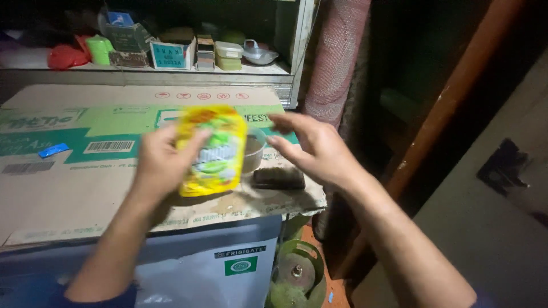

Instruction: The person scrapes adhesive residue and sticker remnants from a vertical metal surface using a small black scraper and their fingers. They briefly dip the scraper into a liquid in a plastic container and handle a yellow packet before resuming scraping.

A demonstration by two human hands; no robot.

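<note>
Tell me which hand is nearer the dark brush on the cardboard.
Right. The right hand hovers open just above and beside the brush, not touching it. The left hand is farther off to the left, holding a yellow packet up.

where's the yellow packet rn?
In the head view, centre-left: the yellow packet is held up in the left hand above the flattened cardboard, just left of a small bowl and the open right hand.
</note>
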